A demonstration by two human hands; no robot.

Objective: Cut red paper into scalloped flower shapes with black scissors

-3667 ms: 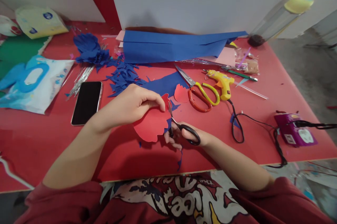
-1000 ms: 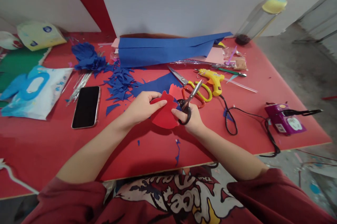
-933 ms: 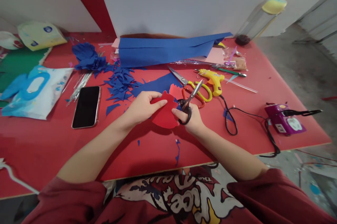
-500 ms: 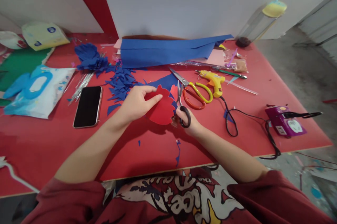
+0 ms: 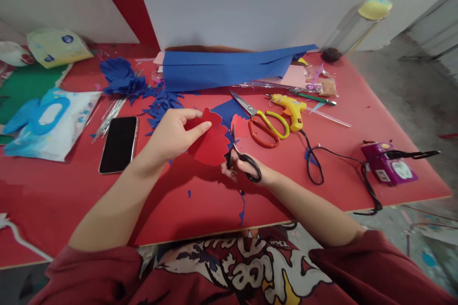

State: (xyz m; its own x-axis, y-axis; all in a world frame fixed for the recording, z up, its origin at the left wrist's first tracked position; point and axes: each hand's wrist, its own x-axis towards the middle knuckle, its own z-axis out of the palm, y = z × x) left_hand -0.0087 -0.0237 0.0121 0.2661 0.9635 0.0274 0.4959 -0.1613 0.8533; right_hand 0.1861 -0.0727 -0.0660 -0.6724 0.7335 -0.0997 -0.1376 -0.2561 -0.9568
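Note:
Pinched between the thumb and fingers of my left hand [image 5: 175, 133] is a red paper piece [image 5: 208, 141] with a scalloped edge. Jagged blue paper [image 5: 229, 139] shows along its right side. My right hand [image 5: 246, 166] grips black-handled scissors [image 5: 252, 169], their blades spread at the right edge of the paper. A smaller red paper piece [image 5: 240, 126] lies on the table just beyond the blades. Behind it rest larger scissors [image 5: 265, 126] with yellow and orange handles, beside a yellow glue gun [image 5: 291, 109].
Blue paper scraps [image 5: 166, 104] and a blue paper flower [image 5: 119, 76] lie at the left, near a phone [image 5: 119, 145] and a wipes pack [image 5: 53, 123]. Folded blue sheets [image 5: 222, 70] lie along the wall. A purple box [image 5: 388, 164] with black cords stands right; a tall bottle [image 5: 352, 30] stands behind.
My left hand and the red paper have shifted a little to the left. The scissors have swung, with their handles lower and their blades open, uncovering more of the small red piece.

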